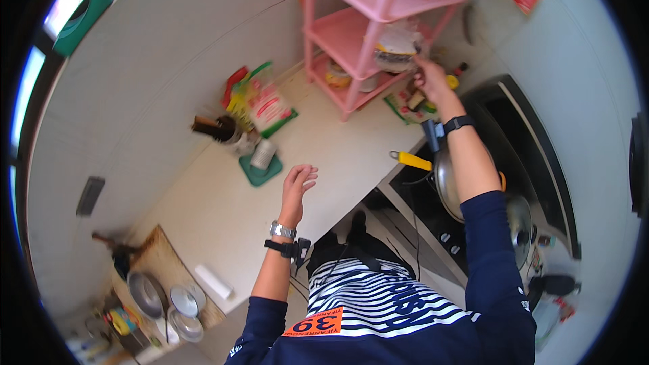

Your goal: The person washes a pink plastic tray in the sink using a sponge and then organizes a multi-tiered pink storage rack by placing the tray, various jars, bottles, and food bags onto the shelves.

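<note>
My right hand (pixel 432 81) reaches to the pink plastic shelf rack (pixel 350 61). Its fingers pinch the edge of a clear plastic bag (pixel 398 48) with whitish and dark contents, at the rack's middle tier. What exactly the bag holds is blurred. Over the white countertop (pixel 334 147), my left hand (pixel 298 182) hovers with nothing in it and its fingers a little apart. Nearest to that hand, a light perforated cup (pixel 263 154) stands on a green tray (pixel 259 176).
Bags of seasoning (pixel 268 109) lean by the wall beside a utensil holder (pixel 238 142). A lidded pan (pixel 448 182) and a yellow handle (pixel 413 160) are at the stove, under my right forearm. Bowls (pixel 147 294) and a wooden cutting board (pixel 162 253) lie at lower left.
</note>
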`<state>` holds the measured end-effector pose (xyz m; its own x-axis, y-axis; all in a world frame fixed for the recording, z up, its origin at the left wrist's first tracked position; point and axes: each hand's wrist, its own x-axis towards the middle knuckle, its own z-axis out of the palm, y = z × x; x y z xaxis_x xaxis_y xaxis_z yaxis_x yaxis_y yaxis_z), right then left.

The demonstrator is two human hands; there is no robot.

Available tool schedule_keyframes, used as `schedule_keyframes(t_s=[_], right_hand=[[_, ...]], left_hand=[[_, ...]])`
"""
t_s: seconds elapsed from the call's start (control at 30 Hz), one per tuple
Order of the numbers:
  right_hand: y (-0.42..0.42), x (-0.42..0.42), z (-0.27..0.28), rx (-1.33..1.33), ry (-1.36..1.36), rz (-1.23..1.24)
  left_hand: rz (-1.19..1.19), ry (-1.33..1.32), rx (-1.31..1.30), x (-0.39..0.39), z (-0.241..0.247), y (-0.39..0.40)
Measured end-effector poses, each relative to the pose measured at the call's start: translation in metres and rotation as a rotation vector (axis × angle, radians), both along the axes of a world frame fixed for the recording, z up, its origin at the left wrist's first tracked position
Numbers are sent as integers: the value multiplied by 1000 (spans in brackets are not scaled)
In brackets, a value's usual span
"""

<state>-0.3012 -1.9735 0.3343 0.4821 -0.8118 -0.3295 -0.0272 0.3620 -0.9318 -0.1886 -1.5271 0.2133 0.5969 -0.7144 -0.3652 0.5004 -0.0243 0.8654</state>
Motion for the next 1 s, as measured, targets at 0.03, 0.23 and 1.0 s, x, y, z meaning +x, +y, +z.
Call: schedule_keyframes(t_s=[0.03, 0.23, 1.0], right_hand=[[-4, 22, -2, -73, 89, 63], [-59, 62, -52, -321, 252, 66], [214, -7, -35, -705, 288, 429]], left_hand=[[42, -17, 24, 5, -5, 9], [215, -204, 243, 47, -50, 33], [358, -727, 255, 99, -70, -44]])
